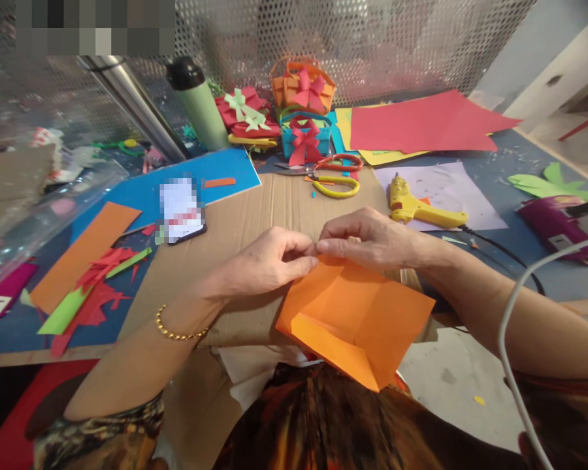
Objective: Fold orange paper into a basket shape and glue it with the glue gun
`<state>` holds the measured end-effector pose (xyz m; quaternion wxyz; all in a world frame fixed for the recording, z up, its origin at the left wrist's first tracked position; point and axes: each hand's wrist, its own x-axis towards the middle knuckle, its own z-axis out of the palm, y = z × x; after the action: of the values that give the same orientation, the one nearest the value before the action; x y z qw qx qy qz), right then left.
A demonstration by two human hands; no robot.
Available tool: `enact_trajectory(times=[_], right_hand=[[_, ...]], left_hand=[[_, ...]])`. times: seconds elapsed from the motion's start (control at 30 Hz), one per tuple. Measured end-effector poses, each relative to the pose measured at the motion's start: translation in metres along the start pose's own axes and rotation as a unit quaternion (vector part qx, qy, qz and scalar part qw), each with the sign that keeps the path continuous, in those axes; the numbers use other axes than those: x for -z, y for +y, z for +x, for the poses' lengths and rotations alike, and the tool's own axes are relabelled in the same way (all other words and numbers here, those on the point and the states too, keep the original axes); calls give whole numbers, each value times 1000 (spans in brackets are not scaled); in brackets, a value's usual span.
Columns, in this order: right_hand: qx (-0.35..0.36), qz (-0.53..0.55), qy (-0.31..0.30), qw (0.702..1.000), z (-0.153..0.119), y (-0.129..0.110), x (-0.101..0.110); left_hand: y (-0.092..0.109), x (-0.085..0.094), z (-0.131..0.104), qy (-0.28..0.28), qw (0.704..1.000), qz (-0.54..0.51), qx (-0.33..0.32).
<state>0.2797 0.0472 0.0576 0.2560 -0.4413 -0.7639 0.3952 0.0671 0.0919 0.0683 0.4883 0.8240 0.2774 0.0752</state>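
- Left hand [269, 264] and right hand [367, 238] meeting thumb-to-fingertip at the far corner of the folded orange paper [355, 320]; fingers of both pinched closed on that corner.
- Paper partly folded, diamond-wise: one corner up under the fingers, opposite corner pointing down toward the lap. Long axis running from upper left to lower right. Folded flap along the lower left edge.
- Resting on a brown cardboard sheet [255, 222] laid on the counter [500, 170], near edge overhanging toward the body.
- Gold bracelet [176, 331] on left wrist.
- Open cardboard beyond the hands, bare up to the scissors; room left of the paper too.
- Just right of right hand: yellow glue gun [421, 207] on a pale lilac sheet [445, 189], black cord trailing toward the right forearm.
- Farther off, beyond the hands: scissors, orange-handled [336, 163] and yellow-handled [336, 186].
- Left: phone [181, 212], orange strip [85, 251], red and green scraps [98, 281] on blue sheet [225, 171].
- Back row: green bottle [198, 104], paper baskets with bows in red [247, 114], orange [302, 88], blue [304, 137]; red sheet [426, 124] at right.
- White cable [514, 313] crossing near right forearm.
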Motion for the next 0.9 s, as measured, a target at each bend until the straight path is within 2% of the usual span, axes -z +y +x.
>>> enact_trajectory(times=[0.2, 0.43, 0.57, 0.73, 0.9], right_hand=[[-14, 6, 0, 1000, 1, -1, -3], [-52, 70, -11, 996, -1, -1, -6], [-35, 44, -2, 998, -1, 0, -6], [-12, 40, 29, 999, -2, -1, 3], [-26, 6, -23, 999, -3, -4, 5]], left_hand=[[1, 0, -1, -7, 1000, -12, -3], [2, 0, 1, -17, 1000, -12, -4], [1, 1, 1, -18, 1000, -14, 0], [0, 1, -2, 0, 1000, -10, 17], [1, 1, -1, 4, 1000, -17, 18]])
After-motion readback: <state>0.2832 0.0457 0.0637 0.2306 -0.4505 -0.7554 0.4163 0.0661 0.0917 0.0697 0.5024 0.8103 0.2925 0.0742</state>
